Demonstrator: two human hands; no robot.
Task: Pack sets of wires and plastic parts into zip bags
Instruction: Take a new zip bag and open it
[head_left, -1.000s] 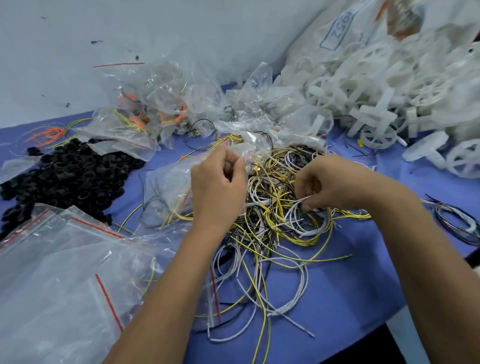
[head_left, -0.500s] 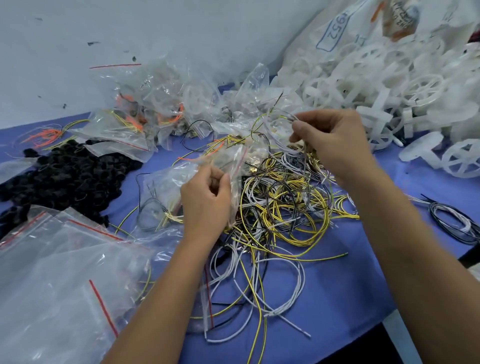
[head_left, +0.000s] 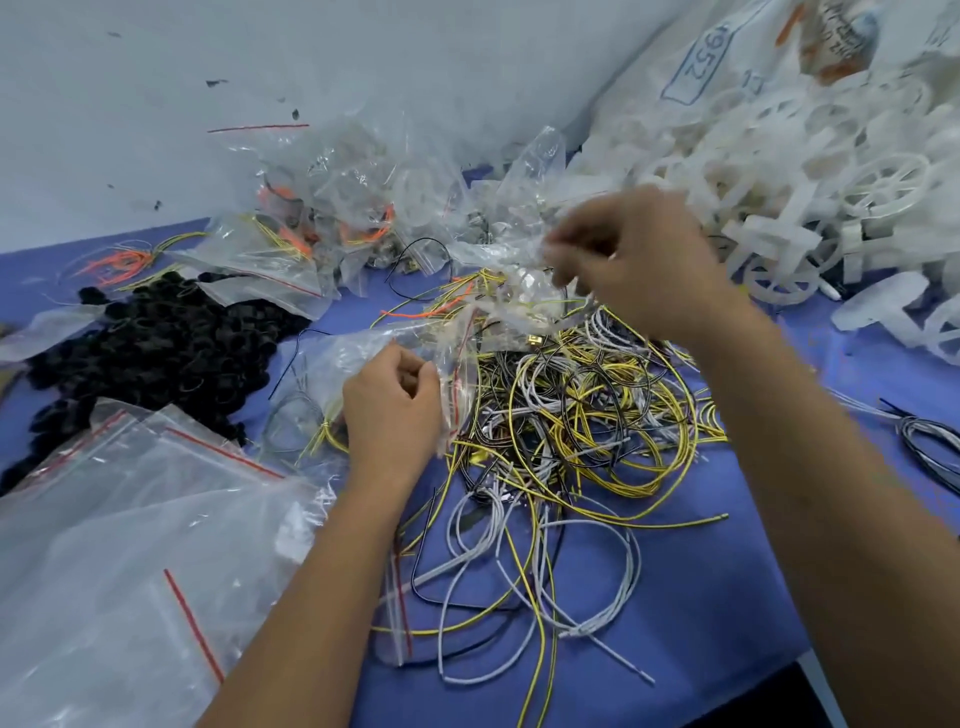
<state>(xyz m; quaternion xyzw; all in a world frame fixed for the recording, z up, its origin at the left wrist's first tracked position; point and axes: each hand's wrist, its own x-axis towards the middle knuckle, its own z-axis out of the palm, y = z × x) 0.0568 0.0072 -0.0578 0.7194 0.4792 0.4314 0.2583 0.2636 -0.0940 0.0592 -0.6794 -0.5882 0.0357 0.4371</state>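
Note:
A tangle of yellow, white and black wires (head_left: 571, 431) lies in the middle of the blue table. My left hand (head_left: 389, 410) pinches the edge of a clear zip bag (head_left: 447, 343) with a red strip, held up over the tangle's left side. Above the far edge of the tangle, my right hand (head_left: 634, 260) is blurred; its curled fingers pinch a thin whitish wire near the bag's mouth. White plastic wheel parts (head_left: 779, 182) are heaped at the back right.
Empty zip bags (head_left: 130, 545) are stacked at the front left. A heap of black rings (head_left: 156, 348) lies at the left. Filled bags (head_left: 322, 223) pile up against the wall at the back. More wire coils (head_left: 930, 441) sit at the right edge.
My right hand lifted wire out of the tangle and carried it up and left toward the bag's mouth. My left hand dropped slightly, still holding the bag.

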